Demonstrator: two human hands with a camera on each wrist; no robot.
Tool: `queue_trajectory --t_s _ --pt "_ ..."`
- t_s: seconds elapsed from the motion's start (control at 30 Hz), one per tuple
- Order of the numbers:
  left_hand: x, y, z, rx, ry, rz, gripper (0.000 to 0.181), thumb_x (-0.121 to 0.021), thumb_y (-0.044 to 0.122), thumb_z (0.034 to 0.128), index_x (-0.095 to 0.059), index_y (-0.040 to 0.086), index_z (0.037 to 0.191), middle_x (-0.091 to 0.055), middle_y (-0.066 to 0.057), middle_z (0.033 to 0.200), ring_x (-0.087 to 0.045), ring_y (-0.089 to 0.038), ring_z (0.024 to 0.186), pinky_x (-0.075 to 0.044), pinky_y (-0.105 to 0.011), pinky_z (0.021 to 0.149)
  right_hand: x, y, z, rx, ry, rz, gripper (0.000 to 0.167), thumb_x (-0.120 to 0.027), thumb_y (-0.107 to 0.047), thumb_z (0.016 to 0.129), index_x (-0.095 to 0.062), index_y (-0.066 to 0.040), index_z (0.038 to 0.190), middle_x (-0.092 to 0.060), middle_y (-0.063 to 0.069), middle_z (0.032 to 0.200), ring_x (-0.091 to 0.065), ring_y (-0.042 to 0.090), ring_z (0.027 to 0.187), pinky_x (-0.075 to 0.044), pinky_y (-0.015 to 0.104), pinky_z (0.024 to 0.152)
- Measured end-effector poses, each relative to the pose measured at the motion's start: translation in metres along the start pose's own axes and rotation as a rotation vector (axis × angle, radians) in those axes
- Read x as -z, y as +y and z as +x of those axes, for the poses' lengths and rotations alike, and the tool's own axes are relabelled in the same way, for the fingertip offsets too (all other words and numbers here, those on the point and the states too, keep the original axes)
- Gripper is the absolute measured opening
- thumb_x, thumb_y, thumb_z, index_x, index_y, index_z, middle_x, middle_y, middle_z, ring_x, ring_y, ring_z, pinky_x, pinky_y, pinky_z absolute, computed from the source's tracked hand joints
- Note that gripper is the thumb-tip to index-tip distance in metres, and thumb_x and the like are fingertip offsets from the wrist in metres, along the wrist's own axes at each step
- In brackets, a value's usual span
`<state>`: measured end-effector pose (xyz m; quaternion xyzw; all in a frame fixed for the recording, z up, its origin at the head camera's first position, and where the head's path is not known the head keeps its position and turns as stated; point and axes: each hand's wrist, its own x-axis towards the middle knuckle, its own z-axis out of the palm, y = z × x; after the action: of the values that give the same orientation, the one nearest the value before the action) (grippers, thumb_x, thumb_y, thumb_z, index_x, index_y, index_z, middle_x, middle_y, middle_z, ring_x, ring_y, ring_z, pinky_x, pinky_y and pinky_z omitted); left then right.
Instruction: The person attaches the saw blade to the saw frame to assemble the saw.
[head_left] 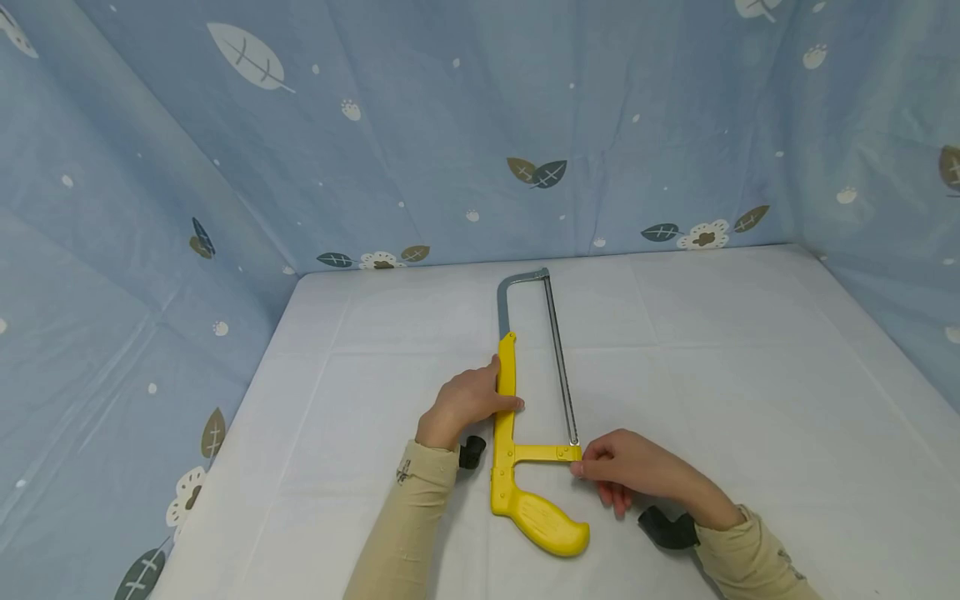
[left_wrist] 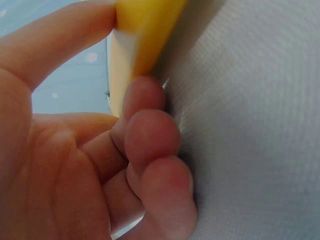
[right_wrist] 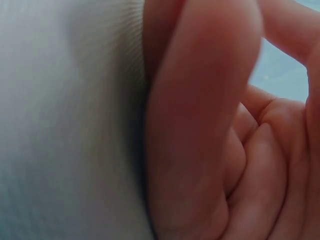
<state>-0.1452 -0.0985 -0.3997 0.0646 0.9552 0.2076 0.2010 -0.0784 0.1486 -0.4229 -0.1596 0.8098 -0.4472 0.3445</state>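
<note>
A hacksaw lies flat on the white cloth, its rounded yellow handle [head_left: 551, 525] toward me and its grey bow [head_left: 503, 304] away. Along the right side runs the thin grey blade [head_left: 560, 358]. My left hand [head_left: 467, 397] grips the yellow frame bar [head_left: 506, 429] between thumb and fingers. In the left wrist view, the fingertips [left_wrist: 152, 140] meet the cloth beside the yellow edge [left_wrist: 155, 30]. With thumb and index finger my right hand [head_left: 637, 464] pinches the outer end of the yellow crosspiece [head_left: 540, 452], by the blade's near end. The right wrist view shows only curled fingers [right_wrist: 195, 125], hiding the hacksaw.
White cloth [head_left: 735, 375] covers the table under the hacksaw. Blue curtain with leaf and flower prints [head_left: 420, 125] hangs behind the table and at both sides. A black wrist device [head_left: 667, 529] sits at the right wrist, another [head_left: 472, 452] at the left.
</note>
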Motion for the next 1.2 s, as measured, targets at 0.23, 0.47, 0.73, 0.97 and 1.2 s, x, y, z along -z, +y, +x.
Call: queue_trajectory --t_s 0.23,0.47,0.73,0.97,1.2 --pt "-0.0001 0.0005 -0.0003 0.004 0.002 -0.005 0.086 -0.063 0.048 0.0765 -0.023 0.010 0.142 -0.057 -0.005 0.103 -0.051 -0.017 0.079 -0.041 -0.033 0.070 -0.0032 -0.0034 -0.0007 -0.018 0.028 -0.051 0.039 -0.060 -0.045 0.080 -0.057 -0.007 0.074 -0.053 0.003 0.050 -0.053 0.019 0.039 -0.044 0.031 0.041" --pt "0.0003 0.0006 0.0005 0.006 -0.002 0.001 0.087 -0.063 0.048 0.0767 -0.021 0.010 0.143 -0.056 -0.006 0.108 -0.051 -0.016 0.080 -0.041 -0.032 0.070 -0.0007 -0.0018 -0.0005 0.005 0.011 -0.041 0.035 -0.059 -0.041 0.083 -0.058 -0.007 0.073 -0.053 0.003 0.051 -0.054 0.022 0.040 -0.043 0.031 0.041" --pt "-0.0012 -0.0004 0.0023 0.011 0.001 -0.002 0.088 -0.063 0.048 0.0763 -0.020 0.010 0.143 -0.056 -0.006 0.108 -0.050 -0.017 0.080 -0.041 -0.032 0.069 0.0019 0.0031 0.0021 0.006 0.008 0.009 0.032 -0.060 -0.038 0.083 -0.058 -0.006 0.080 -0.055 0.005 0.052 -0.055 0.023 0.040 -0.043 0.030 0.040" --pt "-0.0004 0.0003 0.0021 0.010 0.002 -0.002 0.088 -0.063 0.048 0.0759 -0.020 0.011 0.143 -0.056 -0.005 0.107 -0.050 -0.016 0.079 -0.041 -0.031 0.068 0.0034 0.0047 0.0031 0.007 0.016 0.036 0.035 -0.061 -0.039 0.082 -0.054 -0.004 0.081 -0.055 0.005 0.052 -0.054 0.023 0.039 -0.043 0.030 0.039" --pt "-0.0004 0.0003 0.0024 0.014 -0.002 0.012 0.089 -0.062 0.050 0.0759 -0.019 0.011 0.143 -0.053 -0.007 0.120 -0.051 -0.016 0.087 -0.041 -0.033 0.072 0.0039 0.0037 0.0026 0.009 -0.002 0.039 0.034 -0.059 -0.038 0.084 -0.057 -0.005 0.077 -0.055 0.005 0.052 -0.054 0.021 0.040 -0.043 0.028 0.039"
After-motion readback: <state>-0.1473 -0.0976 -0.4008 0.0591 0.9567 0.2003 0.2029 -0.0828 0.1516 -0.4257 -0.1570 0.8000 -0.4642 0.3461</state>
